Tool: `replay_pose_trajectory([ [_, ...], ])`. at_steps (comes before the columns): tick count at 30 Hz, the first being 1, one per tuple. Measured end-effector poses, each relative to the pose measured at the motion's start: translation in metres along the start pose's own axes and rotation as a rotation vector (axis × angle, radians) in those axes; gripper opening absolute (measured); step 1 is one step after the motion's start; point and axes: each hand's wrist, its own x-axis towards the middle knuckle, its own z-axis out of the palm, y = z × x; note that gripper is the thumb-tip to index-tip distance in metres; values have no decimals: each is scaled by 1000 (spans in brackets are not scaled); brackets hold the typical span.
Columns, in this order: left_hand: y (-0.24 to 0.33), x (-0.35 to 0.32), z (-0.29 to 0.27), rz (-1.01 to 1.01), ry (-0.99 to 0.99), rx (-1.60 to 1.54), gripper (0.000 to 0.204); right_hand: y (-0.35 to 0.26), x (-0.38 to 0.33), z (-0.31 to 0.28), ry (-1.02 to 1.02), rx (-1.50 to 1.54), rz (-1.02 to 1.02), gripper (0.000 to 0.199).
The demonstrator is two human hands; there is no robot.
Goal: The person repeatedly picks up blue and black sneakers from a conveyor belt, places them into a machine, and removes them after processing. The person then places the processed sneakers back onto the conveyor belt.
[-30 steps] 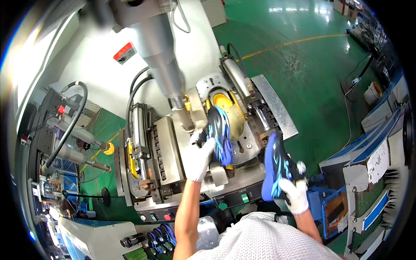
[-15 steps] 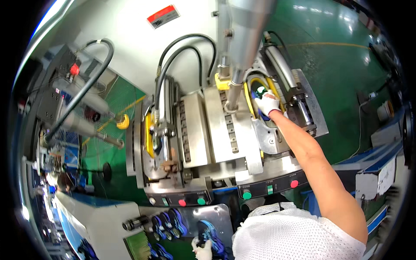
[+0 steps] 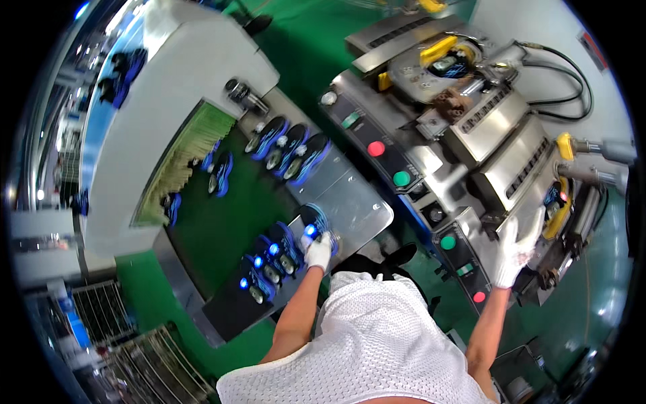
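Note:
My left hand (image 3: pixel 318 252), in a white glove, is closed on the near end of a dark blue shoe (image 3: pixel 312 221) lying on the metal tabletop. Its fingertips are partly hidden against the shoe. My right hand (image 3: pixel 516 252), also gloved, is raised with thumb and fingers spread and nothing in it. It hovers in front of the press machine's near station, by its yellow-edged clamp (image 3: pixel 559 219). Part of a dark shoe (image 3: pixel 552 196) shows inside that clamp. At the far station, another shoe (image 3: pixel 449 65) sits in the clamp beside a yellow pad.
Control panels with green and red buttons (image 3: pixel 402 178) line the machine's front. Several blue-black shoes (image 3: pixel 309 157) stand on the metal table (image 3: pixel 353 202); others lie along its near side and by a bristled opening (image 3: pixel 192 155). A white conveyor housing (image 3: pixel 148 135) curves at left.
The view has swung left toward the table. My right hand has left the shoe in the station and opened. My left hand remains at the shoe on the table.

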Motion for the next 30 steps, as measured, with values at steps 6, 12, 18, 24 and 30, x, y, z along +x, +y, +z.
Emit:
replay_pose_trajectory([
  [6, -4, -12, -72, 192, -303, -185, 62, 12, -130, 124, -685, -823, -251, 114],
  [12, -52, -55, -162, 275, 107, -592, 61, -60, -150, 134, -749, -161, -314, 103],
  [18, -72, -20, -106, 72, 36, -456, 90, -199, -274, 251, -1276, 111, 128, 101],
  [24, -72, 45, -74, 243, -27, -167, 76, -221, -299, 308, -1128, 80, 294, 74],
  [30, 26, 36, -106, 312, -479, -69, 40, -209, -242, 208, -951, 338, 920, 71],
])
